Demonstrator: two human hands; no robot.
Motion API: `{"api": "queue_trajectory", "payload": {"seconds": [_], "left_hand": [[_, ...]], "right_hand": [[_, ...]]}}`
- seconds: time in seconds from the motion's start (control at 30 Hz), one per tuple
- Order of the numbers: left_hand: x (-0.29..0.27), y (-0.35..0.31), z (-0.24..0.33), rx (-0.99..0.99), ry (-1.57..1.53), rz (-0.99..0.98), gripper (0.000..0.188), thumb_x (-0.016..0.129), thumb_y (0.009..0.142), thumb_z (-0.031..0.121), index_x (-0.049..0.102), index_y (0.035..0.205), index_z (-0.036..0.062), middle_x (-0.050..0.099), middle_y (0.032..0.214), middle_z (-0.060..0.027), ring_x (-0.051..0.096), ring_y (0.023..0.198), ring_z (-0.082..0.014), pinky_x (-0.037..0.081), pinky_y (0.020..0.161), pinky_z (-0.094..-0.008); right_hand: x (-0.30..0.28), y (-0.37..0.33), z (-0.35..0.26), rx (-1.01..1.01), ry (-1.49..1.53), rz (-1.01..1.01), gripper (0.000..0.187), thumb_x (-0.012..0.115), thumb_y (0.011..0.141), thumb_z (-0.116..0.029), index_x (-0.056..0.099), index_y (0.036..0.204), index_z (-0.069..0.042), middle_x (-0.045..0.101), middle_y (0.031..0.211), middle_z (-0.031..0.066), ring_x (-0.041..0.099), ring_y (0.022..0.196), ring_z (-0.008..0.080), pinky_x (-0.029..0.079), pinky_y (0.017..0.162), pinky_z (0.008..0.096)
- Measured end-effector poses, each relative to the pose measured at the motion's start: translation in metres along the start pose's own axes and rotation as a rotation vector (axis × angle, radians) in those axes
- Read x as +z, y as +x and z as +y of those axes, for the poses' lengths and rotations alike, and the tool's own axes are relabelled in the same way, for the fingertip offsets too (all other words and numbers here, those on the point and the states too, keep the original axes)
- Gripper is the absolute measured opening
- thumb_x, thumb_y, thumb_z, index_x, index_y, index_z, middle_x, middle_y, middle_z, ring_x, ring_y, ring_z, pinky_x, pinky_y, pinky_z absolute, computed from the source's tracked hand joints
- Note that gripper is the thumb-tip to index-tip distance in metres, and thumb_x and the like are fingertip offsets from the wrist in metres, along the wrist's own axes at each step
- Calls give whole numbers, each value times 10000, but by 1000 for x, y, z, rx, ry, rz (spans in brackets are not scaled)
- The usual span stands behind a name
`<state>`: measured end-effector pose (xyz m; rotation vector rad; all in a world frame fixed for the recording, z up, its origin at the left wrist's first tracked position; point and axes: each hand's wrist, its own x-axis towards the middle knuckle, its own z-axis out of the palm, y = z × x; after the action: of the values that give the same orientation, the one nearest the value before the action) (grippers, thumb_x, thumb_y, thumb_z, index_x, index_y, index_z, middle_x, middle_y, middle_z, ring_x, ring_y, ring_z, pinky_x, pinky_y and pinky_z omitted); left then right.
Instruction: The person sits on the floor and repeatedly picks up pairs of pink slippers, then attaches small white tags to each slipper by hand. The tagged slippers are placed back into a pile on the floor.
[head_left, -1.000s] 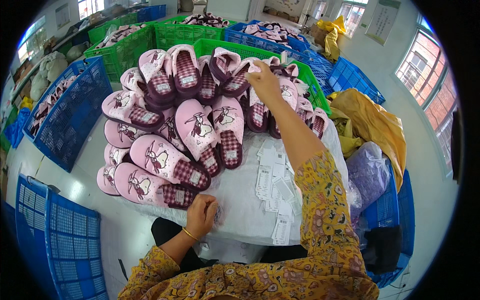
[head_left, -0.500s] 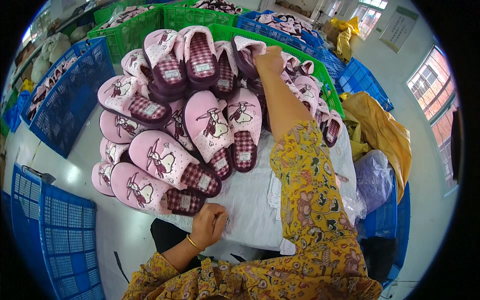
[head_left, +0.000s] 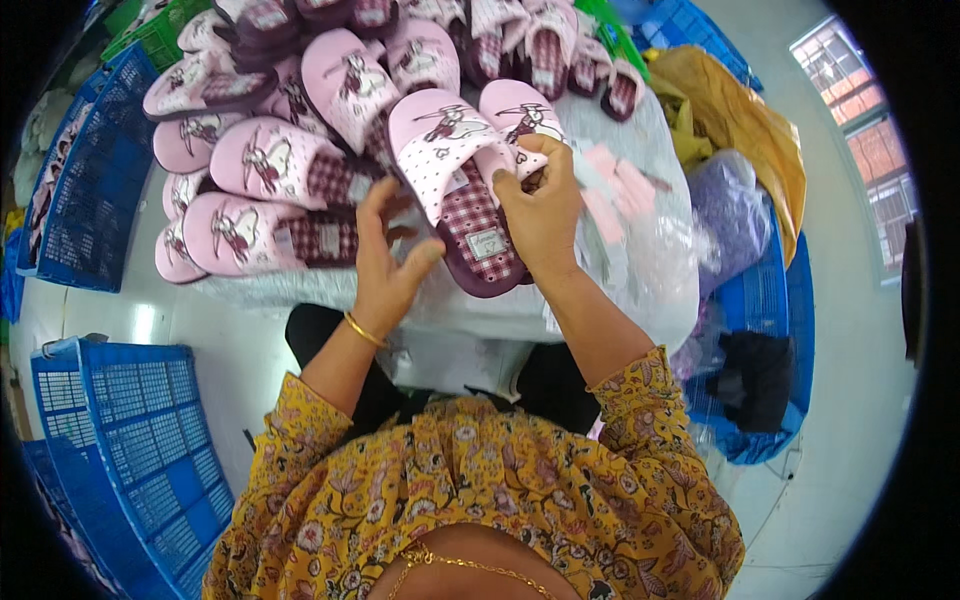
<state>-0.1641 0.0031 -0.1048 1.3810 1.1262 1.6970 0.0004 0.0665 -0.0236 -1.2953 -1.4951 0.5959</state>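
Observation:
In front of me is a pink slipper (head_left: 440, 150) with a printed cartoon dog, dark plum sole edge and checked insole, its toe pointing away. A second slipper (head_left: 522, 108) lies partly behind it on the right. My right hand (head_left: 545, 210) grips the front slipper by the right side of its upper, and whether its fingers also hold the second one is hidden. My left hand (head_left: 388, 255) stands open beside the slipper's left edge, thumb apart from the fingers. Heaped slippers (head_left: 265, 165) of the same kind lie to the left and beyond.
The work table (head_left: 640, 290) has a whitish plastic cover. Pink strips (head_left: 615, 190) and clear plastic bags lie on its right. Blue crates (head_left: 150, 430) stand at left, another crate (head_left: 765, 290) at right. A yellow-brown sack (head_left: 740, 130) and a purple bag (head_left: 735, 210) rest beside the table.
My right hand has come back from the far heap toward me, now holding a slipper. My left hand has opened from a loose fist and risen beside it. The view has tilted down.

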Motion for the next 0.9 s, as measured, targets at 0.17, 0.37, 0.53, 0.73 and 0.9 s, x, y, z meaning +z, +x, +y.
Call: {"api": "queue_trajectory", "payload": {"seconds": [0.17, 0.37, 0.53, 0.73, 0.9], "left_hand": [[5, 2, 2, -115, 141, 21, 835, 820, 741, 244, 358, 1397, 12, 456, 1334, -157, 481, 1217, -258, 384, 1045, -351], [-2, 10, 0, 35, 518, -132, 546, 612, 891, 155, 433, 1391, 26, 540, 1325, -175, 529, 1217, -283, 400, 1032, -350], [-8, 10, 9, 53, 1001, -226, 408, 591, 896, 138, 530, 1286, 34, 600, 1195, -221, 599, 1040, -430, 502, 863, -458], [1, 8, 16, 86, 992, -161, 399, 624, 885, 158, 560, 1254, 19, 592, 1206, -213, 575, 1090, -415, 476, 919, -451], [-3, 5, 35, 287, 1042, -121, 450, 670, 863, 116, 551, 1286, 20, 559, 1273, -185, 510, 1196, -366, 415, 1014, -426]], "right_hand": [[-16, -35, 27, 123, -46, -264, 425, 713, 787, -128, 562, 1175, -43, 663, 918, 125, 626, 751, 171, 495, 671, 307], [-41, -29, 43, 454, 256, -620, 471, 611, 917, -147, 489, 1360, -43, 684, 1055, 145, 668, 838, 170, 535, 707, 282], [-56, -27, 46, 439, 238, -681, 475, 592, 920, -146, 490, 1378, -69, 687, 1077, 144, 672, 831, 159, 537, 686, 274], [-80, -26, 35, 305, 69, -424, 306, 620, 925, -176, 622, 1204, -51, 665, 788, 47, 542, 616, 92, 457, 587, 257], [-114, -17, 86, 29, -96, -122, 198, 691, 858, -116, 676, 1037, -33, 682, 941, 110, 647, 809, 213, 511, 715, 331]]}}
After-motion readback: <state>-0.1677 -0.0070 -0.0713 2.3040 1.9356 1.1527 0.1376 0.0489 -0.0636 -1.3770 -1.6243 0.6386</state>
